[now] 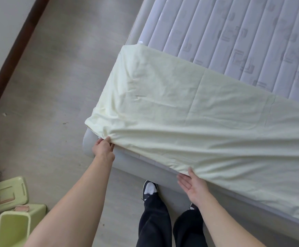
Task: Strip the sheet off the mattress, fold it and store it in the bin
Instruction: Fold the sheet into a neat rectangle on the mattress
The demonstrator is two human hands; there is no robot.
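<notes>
Sheet (189, 111), pale yellow, covers the near end of the mattress (243, 38); the far part is already bare quilted ticking. The sheet's far edge lies across the mattress top and its near side hangs over the bed edge.

Left hand (103, 147) pinches bunched cloth at the near corner, fingers curled into the gather. Right hand (192, 187) is flat and released, fingertips just touching the hanging hem, holding nothing.

Handling, as a guess: light, soft, limp cotton that creases easily, isn't fragile and slides freely on the ticking. Best hold is at corners or hem. Tension folds radiate from the left grip, so that corner may still be tucked.

Bin (14, 227), green, stands on the floor at lower left, lid (8, 194) off beside it.

Hidden: the corner under the bunch, any elastic, and the sheet's right end, cut off by the frame.
</notes>
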